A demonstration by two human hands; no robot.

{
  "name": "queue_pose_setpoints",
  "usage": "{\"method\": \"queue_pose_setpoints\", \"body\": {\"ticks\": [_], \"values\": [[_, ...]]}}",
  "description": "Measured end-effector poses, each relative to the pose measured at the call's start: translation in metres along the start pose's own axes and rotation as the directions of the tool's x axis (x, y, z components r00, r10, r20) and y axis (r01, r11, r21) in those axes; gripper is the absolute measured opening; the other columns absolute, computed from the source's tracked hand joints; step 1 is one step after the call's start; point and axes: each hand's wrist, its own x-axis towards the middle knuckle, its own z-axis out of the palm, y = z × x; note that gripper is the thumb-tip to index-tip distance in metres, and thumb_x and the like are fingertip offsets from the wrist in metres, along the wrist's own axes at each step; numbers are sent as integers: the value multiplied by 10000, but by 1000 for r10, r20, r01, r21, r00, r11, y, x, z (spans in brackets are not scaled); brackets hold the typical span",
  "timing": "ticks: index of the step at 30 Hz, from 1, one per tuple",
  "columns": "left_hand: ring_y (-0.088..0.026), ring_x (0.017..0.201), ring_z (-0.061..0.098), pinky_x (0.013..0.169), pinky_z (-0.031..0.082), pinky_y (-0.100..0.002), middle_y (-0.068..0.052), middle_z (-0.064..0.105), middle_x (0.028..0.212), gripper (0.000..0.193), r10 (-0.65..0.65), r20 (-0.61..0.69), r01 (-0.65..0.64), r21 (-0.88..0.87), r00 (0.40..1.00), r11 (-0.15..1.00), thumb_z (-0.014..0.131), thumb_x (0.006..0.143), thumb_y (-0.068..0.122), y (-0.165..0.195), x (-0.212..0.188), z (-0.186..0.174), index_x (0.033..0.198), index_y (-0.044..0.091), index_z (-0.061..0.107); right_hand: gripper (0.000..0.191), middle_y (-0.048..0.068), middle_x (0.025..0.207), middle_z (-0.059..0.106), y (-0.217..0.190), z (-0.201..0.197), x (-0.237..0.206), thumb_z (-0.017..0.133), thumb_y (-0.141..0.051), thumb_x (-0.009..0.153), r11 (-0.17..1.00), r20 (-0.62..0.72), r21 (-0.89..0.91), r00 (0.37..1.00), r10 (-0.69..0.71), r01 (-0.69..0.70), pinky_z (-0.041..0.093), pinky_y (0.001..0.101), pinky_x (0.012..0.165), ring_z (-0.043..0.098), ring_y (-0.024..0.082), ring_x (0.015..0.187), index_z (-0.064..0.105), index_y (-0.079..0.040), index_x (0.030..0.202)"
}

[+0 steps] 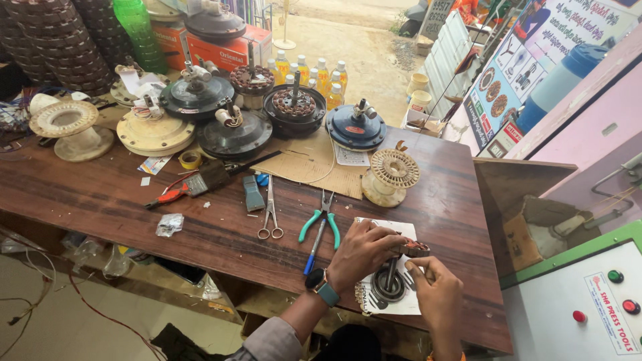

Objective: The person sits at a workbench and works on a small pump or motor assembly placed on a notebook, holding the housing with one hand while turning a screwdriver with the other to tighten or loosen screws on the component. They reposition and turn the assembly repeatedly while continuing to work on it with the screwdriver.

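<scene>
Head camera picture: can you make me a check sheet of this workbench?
Surface: dark wooden table, crowded along the back.
Job's things: small wound motor part held over a white paper; metal shaft part beneath.
Clutter: green pliers, scissors, blue pen, fan motors.
Hands: left hand and right hand both pinch the part with their fingers.
Cables: red wire on the floor.
Surroundings: oil bottles, control box.

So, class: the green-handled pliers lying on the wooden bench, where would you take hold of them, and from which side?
Grip the green-handled pliers by the two splayed green handles, coming from the bench's near edge, probably with the left hand. The handles point toward the person and the metal jaws point away. Mind the blue pen lying between the handles and the scissors alongside.
</scene>
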Motion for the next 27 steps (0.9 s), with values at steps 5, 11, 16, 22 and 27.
{"method": "queue_pose_setpoints", "body": {"ticks": [5,11,16,22,27], "values": [[-235,1083,605,977,473,-404,19,715,1172,320,-56,5,56,-131,998,990,791,859,243,-5,3,0,1168,193,721,150,51,516,448,24,23,-10,782,-215,846,997,28,-16,996,-79,79,353,373,481,417,138,481,794,-111,954],[-251,1138,553,1003,465,-443,0,589,1309,416,5,169,8,-71,986,997,791,838,222,-15,5,-2,1243,202,697,117,151,671,667,58,37,-44,752,-190,864,985,3,-51,987,-163,163,493,375,547,629,224,534,772,-116,953],[-220,1202,540,1015,471,-445,24,497,1470,396,174,145,-191,109,974,975,754,863,175,-10,-10,-2,1217,350,722,132,110,827,763,66,28,-54,735,-182,847,956,20,-63,958,-287,287,568,360,596,747,234,661,773,-119,956],[-245,1284,538,1060,464,-456,-26,487,1496,188,156,20,-157,39,988,987,789,884,257,-7,-23,3,1051,220,709,139,62,838,779,57,17,-52,731,-213,853,921,47,-95,926,-374,377,560,334,568,738,196,631,793,-149,960],[-264,1279,601,1062,518,-438,-145,441,1575,238,-30,-133,17,-100,991,995,830,864,213,1,-26,18,871,72,639,151,50,513,526,43,-2,-33,777,-254,859,958,30,-161,972,-234,236,349,361,453,454,155,460,820,-177,982]]}}
